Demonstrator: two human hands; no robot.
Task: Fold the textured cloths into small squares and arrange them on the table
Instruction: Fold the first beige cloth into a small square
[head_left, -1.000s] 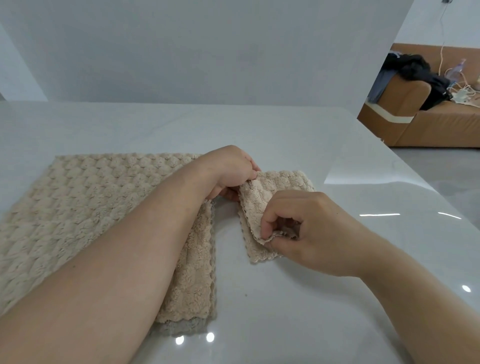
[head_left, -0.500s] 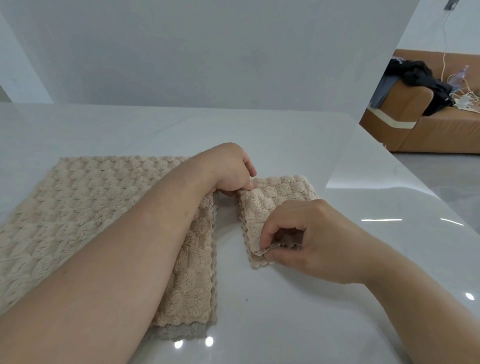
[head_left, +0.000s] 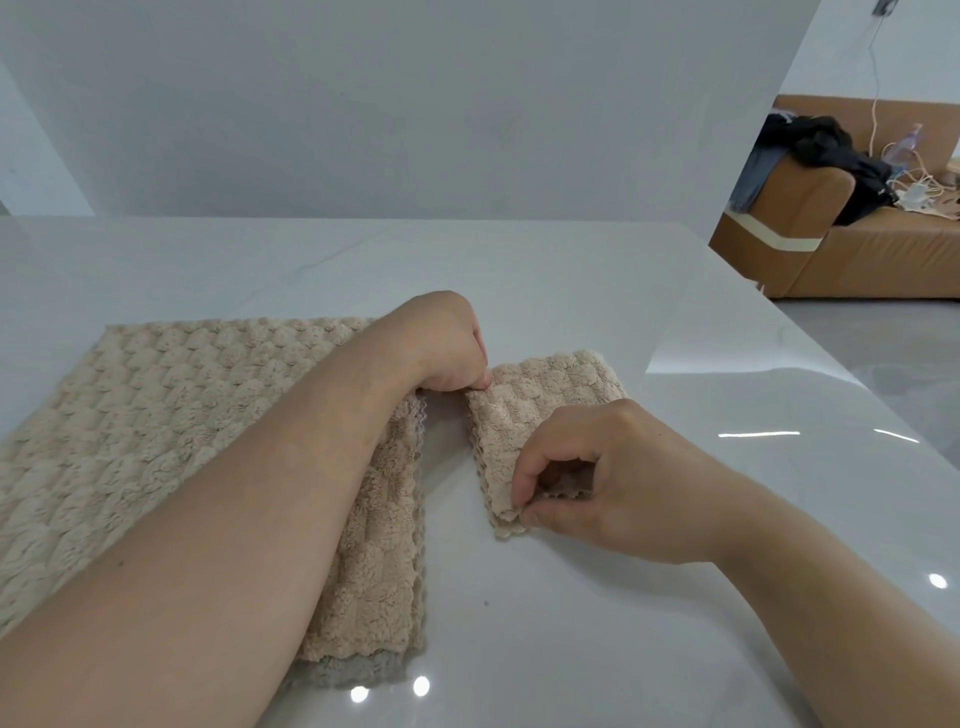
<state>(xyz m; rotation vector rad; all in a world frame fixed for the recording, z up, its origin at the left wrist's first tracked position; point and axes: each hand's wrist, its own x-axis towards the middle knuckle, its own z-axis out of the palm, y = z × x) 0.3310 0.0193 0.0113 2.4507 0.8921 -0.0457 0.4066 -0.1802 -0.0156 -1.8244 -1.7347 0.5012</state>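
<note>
Head: left hand (head_left: 445, 349), right hand (head_left: 602, 480) on cloth (head_left: 540, 402)

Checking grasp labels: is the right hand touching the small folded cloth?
Touching. The head view shows the right hand pinching the near corner of the small folded cloth between thumb and forefinger.
</note>
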